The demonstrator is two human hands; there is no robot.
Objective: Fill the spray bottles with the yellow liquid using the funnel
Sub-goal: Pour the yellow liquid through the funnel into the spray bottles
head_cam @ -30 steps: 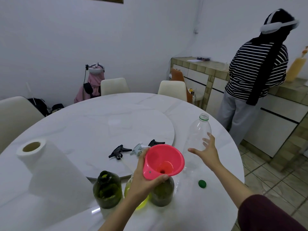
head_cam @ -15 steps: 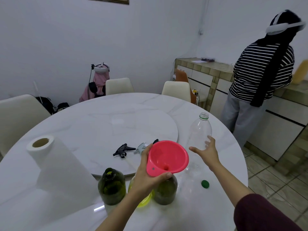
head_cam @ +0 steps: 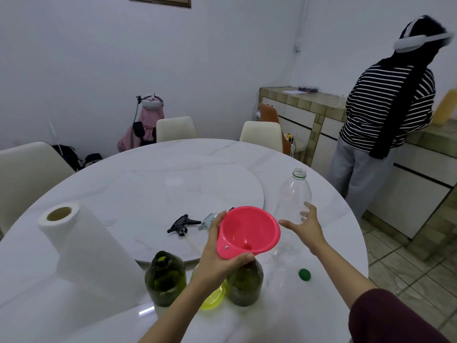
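counter [head_cam: 103, 191]: round white marble top, raised round turntable in the middle; carried everything below.
paper towel roll [head_cam: 81, 246]: stood upright at near left, well apart from the bottles.
clear plastic bottle [head_cam: 293, 196]: upright at right, uncapped, looked empty; green ring at the neck.
green spray bottles: two, dark green, heads off. Left one [head_cam: 165, 279] stood open-necked near the front edge; right one [head_cam: 245, 284] sat directly under the funnel.
yellow bottle [head_cam: 212, 297]: between the two green ones, mostly hidden behind the left hand; yellow liquid visible at the base.
funnel [head_cam: 248, 232]: pink, tilted, held above the right green bottle; spout hidden, couldn't tell if it touched the neck.
left hand [head_cam: 220, 253]: grasped the funnel by its rim, thumb on the near edge, fingers round the far side.
right hand [head_cam: 305, 227]: released, fingers spread, just beside the clear bottle; contact unclear.
spray heads: black one [head_cam: 181, 222] and pale one [head_cam: 207, 219] lay on the turntable behind the funnel.
green cap [head_cam: 304, 274]: lay on the counter right of the bottles.
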